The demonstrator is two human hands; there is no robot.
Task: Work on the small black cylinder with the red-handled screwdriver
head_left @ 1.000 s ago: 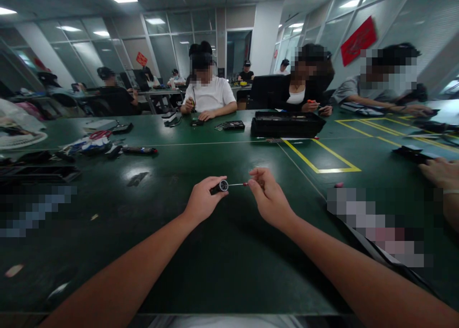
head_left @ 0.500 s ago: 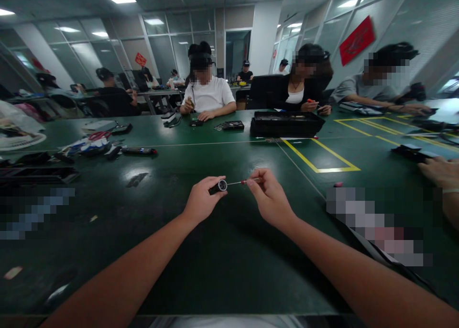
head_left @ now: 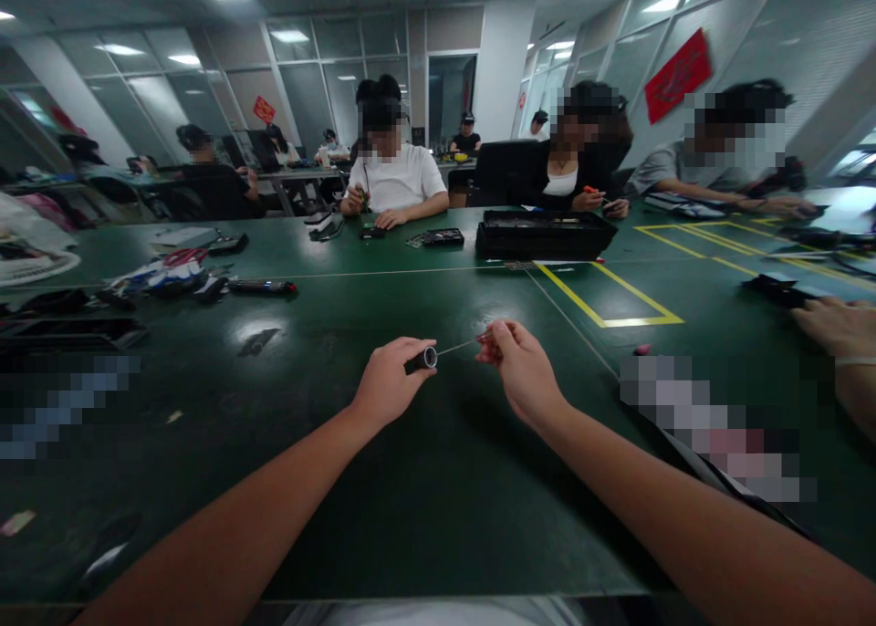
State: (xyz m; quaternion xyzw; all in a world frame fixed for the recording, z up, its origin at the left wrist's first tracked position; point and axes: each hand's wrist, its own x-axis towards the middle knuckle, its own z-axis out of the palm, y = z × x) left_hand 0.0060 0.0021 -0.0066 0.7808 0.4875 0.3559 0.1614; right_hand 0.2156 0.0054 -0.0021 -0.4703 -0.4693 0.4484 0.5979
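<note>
Nearest to me, two bare forearms reach in over the near edge of the tabletop point(head_left: 424, 516). The left hand point(head_left: 391, 380) is curled closed, thumb and fingers around a black cylinder point(head_left: 413, 362) whose silvery ring-shaped end faces me and slightly right. The right hand point(head_left: 524, 361) pinches the reddish handle end of a slim metal rod point(head_left: 458, 346), its other fingers loosely bent. The rod slants down to the ring's edge; I can't tell whether its tip sits inside or only meets the rim. Both things are held up over the tabletop, between the hands.

My worry is the tip: at that slant, a sideways push could skid it off the ring toward the left thumb. A loose pinch could let the handle roll, and if the left hand slackens, the cylinder could turn or drop.

For room, I have green surface below the wrists back to the near edge. On the right, a dark-edged flat item, its top blurred out, lies beside the right forearm, with a co-worker's hand point(head_left: 839, 331) past it, so I'd limit swings that way. Farther left sits a cluttered pile point(head_left: 164, 279); ahead, yellow tape point(head_left: 640, 322), then a long black tray point(head_left: 546, 235).
</note>
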